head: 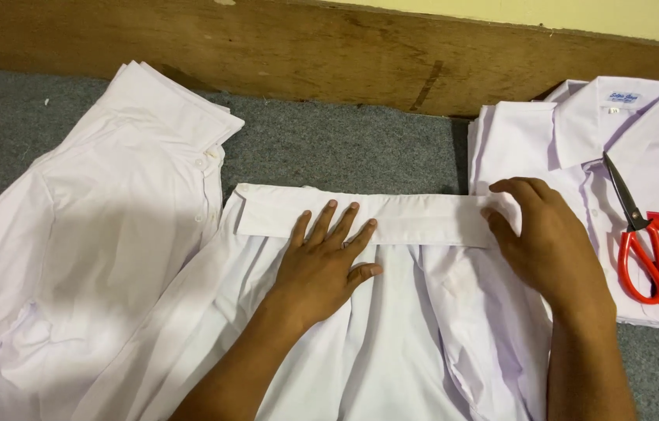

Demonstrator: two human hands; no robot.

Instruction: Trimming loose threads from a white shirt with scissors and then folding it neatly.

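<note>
The light is soft and even, a little dim at the left, with weak shadows and a sharp, clear picture.

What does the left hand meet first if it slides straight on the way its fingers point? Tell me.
The left hand lies flat with fingertips on the folded white collar band. Straight on, it would cross that band, then reach bare grey carpet, probably before the wooden board.
</note>
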